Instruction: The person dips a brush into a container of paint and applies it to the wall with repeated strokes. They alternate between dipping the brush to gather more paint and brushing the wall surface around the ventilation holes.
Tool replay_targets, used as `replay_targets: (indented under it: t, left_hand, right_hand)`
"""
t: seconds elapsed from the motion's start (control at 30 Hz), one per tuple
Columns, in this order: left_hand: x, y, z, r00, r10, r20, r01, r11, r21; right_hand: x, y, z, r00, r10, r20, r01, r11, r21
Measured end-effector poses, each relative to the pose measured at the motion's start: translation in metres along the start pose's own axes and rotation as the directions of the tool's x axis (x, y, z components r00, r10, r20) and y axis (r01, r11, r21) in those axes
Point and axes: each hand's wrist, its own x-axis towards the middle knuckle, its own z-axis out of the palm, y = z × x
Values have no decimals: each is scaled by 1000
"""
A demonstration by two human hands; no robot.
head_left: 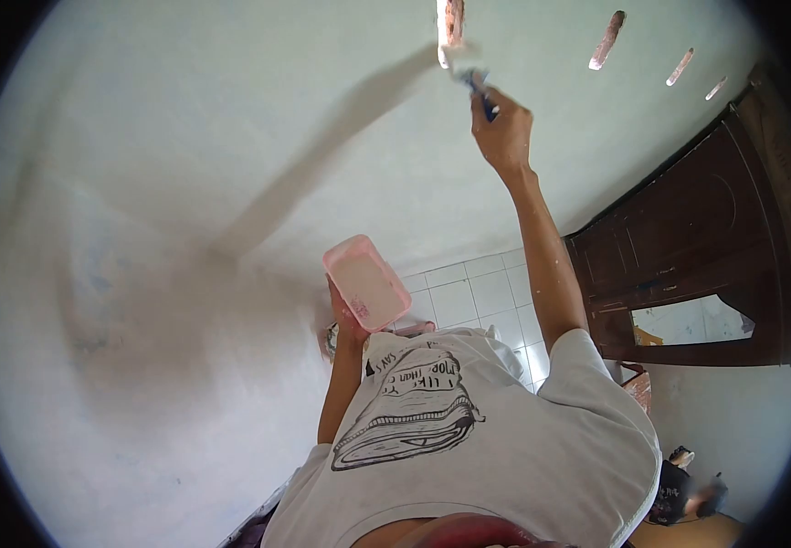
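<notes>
My right hand (505, 132) is raised high against the pale wall (185, 100), with its fingers wrapped round the blue handle of a paintbrush (474, 80). The white head of the brush touches or nearly touches the wall beside a narrow slot (450, 23); blur hides the exact contact. Lower down, at waist height, my left hand (345, 315) grips a pink rectangular plastic tub (398, 290) by its side and underside. Whitish paint (364, 285) lies inside the tub. Most of the left fingers are hidden under it.
More slots (607, 41) run along the upper wall to the right. A dark brown wooden wardrobe (688, 237) with a mirror (688, 321) stands at the right. White tiles (455, 297) show beyond the tub. Dark items (679, 489) sit at the lower right.
</notes>
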Motion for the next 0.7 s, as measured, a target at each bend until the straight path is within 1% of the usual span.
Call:
replay_targets:
  t: [0.03, 0.07, 0.1, 0.17, 0.2, 0.23, 0.27, 0.3, 0.33, 0.37, 0.4, 0.47, 0.5, 0.6, 0.63, 0.67, 0.7]
  left_hand:
    - [2, 2, -1, 998, -50, 49, 51, 998, -21]
    - [1, 5, -1, 998, -46, 50, 47, 999, -20]
    - [0, 7, -1, 998, -40, 44, 40, 999, -15]
    - [0, 13, 2, 999, -25, 32, 25, 1000, -3]
    - [2, 17, 4, 999, -17, 27, 17, 1000, 4]
    - [3, 19, 6, 1000, -10, 21, 10, 1000, 9]
    - [3, 20, 8, 1000, -5, 13, 5, 1000, 13]
    - [4, 21, 10, 1000, 1, 9, -1, 1000, 17]
    - [4, 22, 13, 1000, 6, 3, -6, 1000, 20]
    - [2, 21, 14, 1000, 9, -6, -9, 1000, 22]
    - [-2, 21, 15, 1000, 8, -17, -8, 1000, 27]
    - [8, 24, 18, 1000, 10, -20, -10, 999, 38]
    - [12, 22, 18, 1000, 13, -24, -12, 999, 42]
    - [-3, 15, 17, 997, 5, -75, 0, 998, 57]
    - [-1, 16, 17, 997, 6, -79, -1, 998, 65]
    - [3, 15, 17, 997, 7, -74, -2, 998, 68]
    - [6, 13, 17, 995, 45, -92, -38, 996, 80]
  right_hand:
    - [4, -11, -1, 983, -16, -182, 29, 997, 66]
    - [6, -18, 0, 932, -20, -362, 70, 989, 127]
    - [3, -15, 5, 933, -20, -360, 72, 989, 132]
    - [-13, 7, 31, 955, -18, -297, 28, 999, 29]
    - [-26, 25, 49, 972, -14, -234, 22, 999, 30]
    - [-40, 47, 71, 958, -107, -268, 116, 993, 21]
    - [-55, 68, 86, 989, -52, -136, 51, 999, -15]
    - [-63, 82, 88, 989, -54, -136, 53, 999, -12]
    - [-71, 91, 85, 992, 66, 111, -55, 994, -94]
    - [-77, 100, 82, 917, 204, 342, -140, 969, -202]
    - [-77, 102, 76, 915, 209, 345, -145, 969, -202]
    - [-54, 96, 60, 988, 32, 148, -15, 993, -116]
    - [-36, 80, 46, 998, -44, 41, 49, 990, -132]
    - [5, -2, -10, 999, -19, -34, 20, 999, 48]
    - [7, -16, -14, 999, -16, -37, 18, 999, 50]
    - [8, -27, -16, 989, -29, -142, 44, 994, 105]
    - [9, -31, -16, 969, -34, -244, 75, 985, 158]
